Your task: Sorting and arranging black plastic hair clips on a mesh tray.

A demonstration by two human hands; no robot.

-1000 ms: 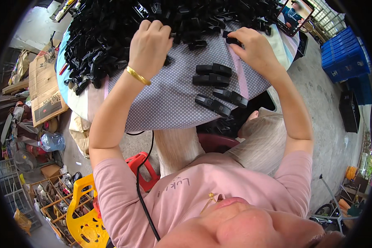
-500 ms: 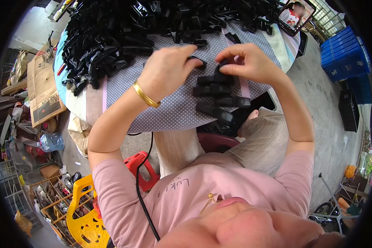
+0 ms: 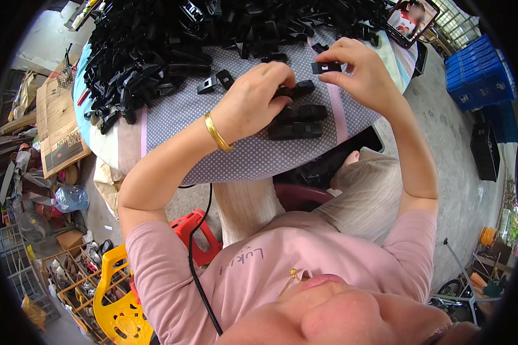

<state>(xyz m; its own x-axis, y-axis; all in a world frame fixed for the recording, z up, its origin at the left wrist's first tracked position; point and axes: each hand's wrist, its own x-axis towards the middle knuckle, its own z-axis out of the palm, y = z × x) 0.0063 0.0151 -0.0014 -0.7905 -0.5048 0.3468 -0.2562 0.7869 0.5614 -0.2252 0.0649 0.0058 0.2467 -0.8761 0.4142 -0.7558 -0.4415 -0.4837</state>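
Right hand (image 3: 362,72): fingers and thumb pinch a small black rectangular plastic piece (image 3: 323,68). Left hand (image 3: 250,98): fingers closed on end of oblong black plastic part (image 3: 303,88). Open grey dotted cloth (image 3: 213,149) toward rounded near edge; tangled black plastic heap (image 3: 149,52) crowds far side, leaving little room.

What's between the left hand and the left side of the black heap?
Two small loose black pieces, lying on the dotted tablecloth between the left hand and the heap. Head view.
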